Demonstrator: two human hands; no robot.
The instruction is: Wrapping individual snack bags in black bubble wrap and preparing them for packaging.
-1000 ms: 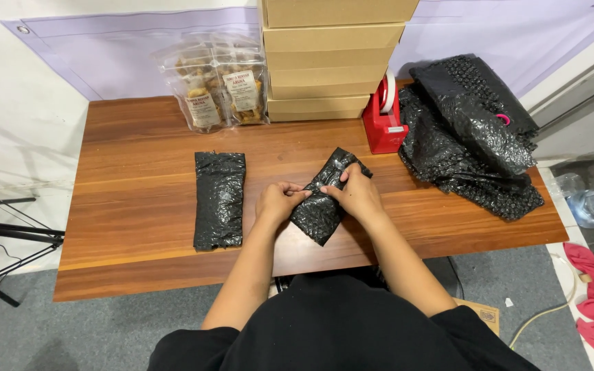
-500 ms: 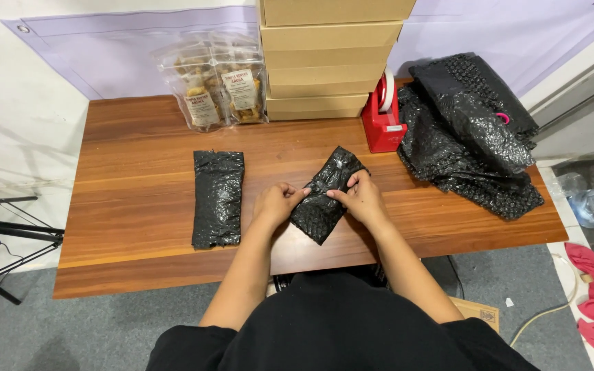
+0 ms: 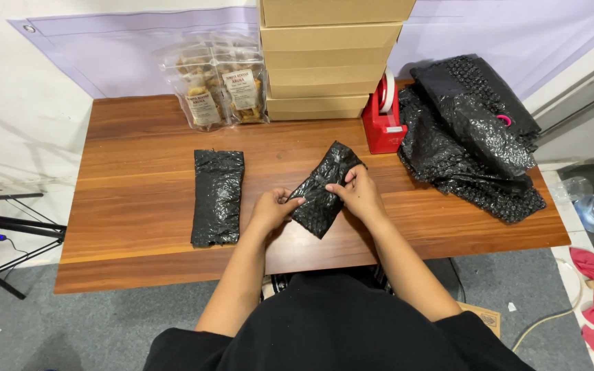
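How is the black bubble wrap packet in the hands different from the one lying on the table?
The held packet is tilted and gripped by both hands; the lying packet rests flat and straight, untouched. The held packet looks crumpled and narrower; the lying packet looks smoother and longer. Both are shiny black bubble wrap.

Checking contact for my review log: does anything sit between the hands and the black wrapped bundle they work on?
Nothing visible does. The left hand and right hand both grip the black bundle directly, above the table.
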